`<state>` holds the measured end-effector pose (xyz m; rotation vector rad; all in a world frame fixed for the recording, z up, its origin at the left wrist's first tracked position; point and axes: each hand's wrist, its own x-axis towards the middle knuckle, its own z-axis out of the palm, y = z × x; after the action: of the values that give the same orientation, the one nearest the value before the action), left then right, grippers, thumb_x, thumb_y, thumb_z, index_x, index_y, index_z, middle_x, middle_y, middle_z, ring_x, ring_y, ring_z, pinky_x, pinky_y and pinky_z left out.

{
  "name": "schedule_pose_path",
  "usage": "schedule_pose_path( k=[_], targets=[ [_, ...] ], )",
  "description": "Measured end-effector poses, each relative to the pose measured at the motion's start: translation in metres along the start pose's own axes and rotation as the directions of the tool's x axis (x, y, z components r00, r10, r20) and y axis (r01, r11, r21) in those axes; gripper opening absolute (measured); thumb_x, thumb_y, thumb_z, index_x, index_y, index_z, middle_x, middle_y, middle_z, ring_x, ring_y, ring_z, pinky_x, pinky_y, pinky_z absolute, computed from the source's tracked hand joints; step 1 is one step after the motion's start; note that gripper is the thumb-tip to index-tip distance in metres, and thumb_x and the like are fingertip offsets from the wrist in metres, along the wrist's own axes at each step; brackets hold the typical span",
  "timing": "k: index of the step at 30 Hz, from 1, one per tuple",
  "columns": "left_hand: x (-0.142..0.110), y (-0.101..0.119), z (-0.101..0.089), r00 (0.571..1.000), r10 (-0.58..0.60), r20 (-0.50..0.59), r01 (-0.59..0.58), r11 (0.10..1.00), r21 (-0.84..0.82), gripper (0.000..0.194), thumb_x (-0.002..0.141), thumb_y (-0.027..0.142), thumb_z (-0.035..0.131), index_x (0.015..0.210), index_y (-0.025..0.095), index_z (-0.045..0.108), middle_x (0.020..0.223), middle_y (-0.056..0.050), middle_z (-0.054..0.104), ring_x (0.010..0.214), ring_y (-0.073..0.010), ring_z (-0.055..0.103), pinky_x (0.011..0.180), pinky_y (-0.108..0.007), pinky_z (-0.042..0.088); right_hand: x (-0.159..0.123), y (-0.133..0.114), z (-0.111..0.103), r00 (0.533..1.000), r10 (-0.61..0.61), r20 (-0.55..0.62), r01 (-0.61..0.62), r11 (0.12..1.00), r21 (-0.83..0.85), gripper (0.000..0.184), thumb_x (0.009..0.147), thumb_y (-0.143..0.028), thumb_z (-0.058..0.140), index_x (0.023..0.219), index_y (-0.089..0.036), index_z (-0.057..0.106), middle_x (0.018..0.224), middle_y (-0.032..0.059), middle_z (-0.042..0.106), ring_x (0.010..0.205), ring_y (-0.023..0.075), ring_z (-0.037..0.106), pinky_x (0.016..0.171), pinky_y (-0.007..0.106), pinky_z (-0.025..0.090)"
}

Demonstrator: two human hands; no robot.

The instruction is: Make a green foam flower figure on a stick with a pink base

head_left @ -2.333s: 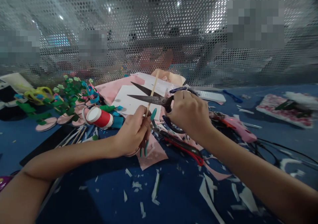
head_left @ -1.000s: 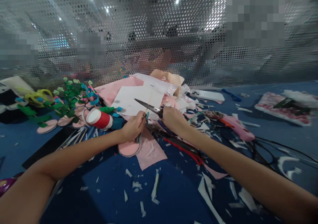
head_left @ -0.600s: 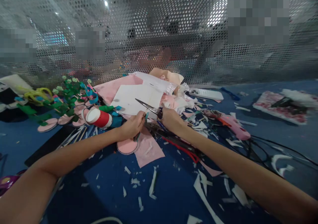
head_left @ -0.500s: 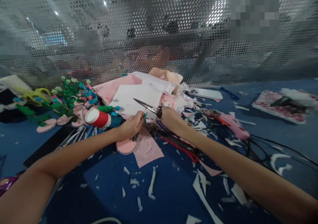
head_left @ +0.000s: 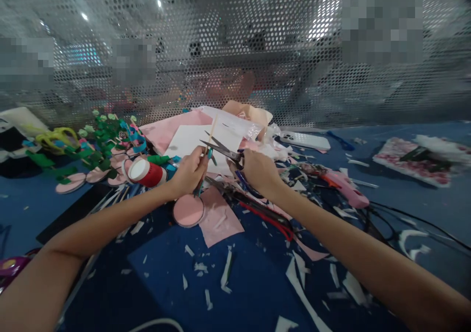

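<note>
My left hand (head_left: 189,174) is closed in a pinch around a thin wooden stick (head_left: 213,127), whose upper end stands up above the fingers. A narrow teal strip (head_left: 210,153) shows at the fingertips. Just below that hand is a round pink disc (head_left: 188,210) with a dark edge; whether it is joined to the stick I cannot tell. The scissors (head_left: 225,150) are gripped in my right hand (head_left: 258,171), blades spread and pointing left, crossing the stick just above my left fingers. Behind the blades lies white paper (head_left: 187,138).
Left are a red-and-white cup (head_left: 149,173) and several green paper plants on pink discs (head_left: 71,182). A pink glue gun (head_left: 346,189) with a black cable, a white phone (head_left: 307,139) and red-handled scissors (head_left: 267,221) lie rightward. Paper scraps litter the blue table; a perforated metal screen (head_left: 235,52) stands behind.
The scissor blades have opened and now sit across the stick. My left hand has turned, so the stick's upper length shows. The pink disc is more fully visible.
</note>
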<state>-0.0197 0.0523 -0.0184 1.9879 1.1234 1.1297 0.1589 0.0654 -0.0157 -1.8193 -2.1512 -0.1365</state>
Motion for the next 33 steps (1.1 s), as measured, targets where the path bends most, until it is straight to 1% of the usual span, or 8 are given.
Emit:
schedule_pose_path(
  k=[3, 5, 8, 11, 15, 23, 28, 33],
  targets=[
    [0.003, 0.005, -0.01, 0.999, 0.02, 0.051, -0.021, 0.999, 0.025, 0.015, 0.089, 0.032, 0.04, 0.084, 0.018, 0.043, 0.039, 0.011, 0.042, 0.03, -0.0056, 0.038, 0.036, -0.016, 0.03, 0.003, 0.002, 0.004, 0.998, -0.051, 0.047, 0.039, 0.974, 0.224, 0.04, 0.079, -0.051, 0.051, 0.084, -0.011, 0.057, 0.079, 0.0153, 0.067, 0.078, 0.0246, 0.064, 0.062, 0.028, 0.042],
    [0.004, 0.008, -0.014, 0.995, 0.038, 0.097, -0.038, 0.999, -0.009, 0.018, 0.09, 0.033, 0.038, 0.088, 0.017, 0.046, 0.039, 0.01, 0.044, 0.029, -0.0056, 0.039, 0.035, -0.015, 0.031, 0.005, 0.003, 0.002, 0.991, -0.107, 0.08, 0.062, 0.9, 0.43, 0.04, 0.075, -0.054, 0.055, 0.075, -0.014, 0.056, 0.068, 0.01, 0.064, 0.07, 0.021, 0.062, 0.06, 0.026, 0.041],
    [0.004, 0.014, -0.02, 0.986, 0.049, 0.157, -0.039, 0.997, -0.067, 0.023, 0.09, 0.036, 0.037, 0.092, 0.016, 0.048, 0.041, 0.01, 0.046, 0.027, -0.0048, 0.041, 0.032, -0.014, 0.03, 0.004, 0.003, -0.005, 0.966, -0.199, 0.164, 0.008, 0.657, 0.754, 0.041, 0.075, -0.056, 0.053, 0.07, -0.015, 0.054, 0.053, 0.0013, 0.055, 0.054, 0.0148, 0.055, 0.055, 0.026, 0.041],
    [0.003, 0.024, -0.026, 0.977, 0.008, 0.212, 0.018, 0.993, -0.12, 0.026, 0.09, 0.038, 0.038, 0.093, 0.015, 0.049, 0.041, 0.01, 0.047, 0.025, -0.0053, 0.042, 0.029, -0.013, 0.031, 0.0, 0.001, -0.016, 0.949, -0.277, 0.149, -0.006, 0.459, 0.889, 0.039, 0.074, -0.055, 0.055, 0.07, -0.015, 0.054, 0.048, -0.0025, 0.05, 0.046, 0.0116, 0.049, 0.05, 0.025, 0.039],
    [0.001, 0.045, -0.039, 0.954, -0.051, 0.294, 0.083, 0.992, -0.098, 0.024, 0.09, 0.034, 0.037, 0.089, 0.014, 0.049, 0.044, 0.008, 0.048, 0.028, -0.0057, 0.046, 0.029, -0.013, 0.034, -0.007, -0.004, -0.031, 0.961, -0.263, 0.089, 0.06, 0.51, 0.858, 0.032, 0.071, -0.046, 0.062, 0.074, -0.016, 0.053, 0.053, -0.0018, 0.052, 0.051, 0.0117, 0.05, 0.052, 0.026, 0.039],
    [-0.011, 0.084, -0.066, 0.927, -0.096, 0.362, 0.034, 0.984, 0.175, 0.021, 0.089, 0.024, 0.034, 0.081, 0.014, 0.051, 0.044, 0.008, 0.049, 0.028, -0.0036, 0.041, 0.032, -0.013, 0.031, -0.018, -0.015, -0.051, 0.965, -0.258, 0.041, 0.106, 0.529, 0.842, 0.029, 0.073, -0.044, 0.06, 0.077, -0.017, 0.052, 0.061, -0.0023, 0.053, 0.056, 0.0117, 0.051, 0.056, 0.027, 0.039],
    [-0.015, 0.091, -0.069, 0.956, 0.015, 0.293, -0.103, 0.952, 0.288, 0.024, 0.087, 0.019, 0.036, 0.068, 0.016, 0.049, 0.042, 0.006, 0.049, 0.036, -0.0055, 0.045, 0.043, -0.015, 0.034, -0.022, -0.023, -0.058, 0.968, -0.248, 0.032, 0.114, 0.55, 0.827, 0.029, 0.071, -0.044, 0.061, 0.076, -0.017, 0.051, 0.062, -0.0018, 0.053, 0.057, 0.0122, 0.052, 0.058, 0.027, 0.04],
    [-0.014, 0.09, -0.067, 0.959, 0.046, 0.278, -0.149, 0.921, 0.36, 0.026, 0.086, 0.017, 0.037, 0.062, 0.017, 0.045, 0.042, 0.005, 0.05, 0.038, -0.0073, 0.045, 0.046, -0.017, 0.033, -0.023, -0.026, -0.06, 0.975, -0.221, -0.013, 0.15, 0.616, 0.773, 0.026, 0.072, -0.041, 0.06, 0.073, -0.018, 0.049, 0.06, -0.0025, 0.053, 0.057, 0.0114, 0.051, 0.058, 0.025, 0.04]
  ],
)
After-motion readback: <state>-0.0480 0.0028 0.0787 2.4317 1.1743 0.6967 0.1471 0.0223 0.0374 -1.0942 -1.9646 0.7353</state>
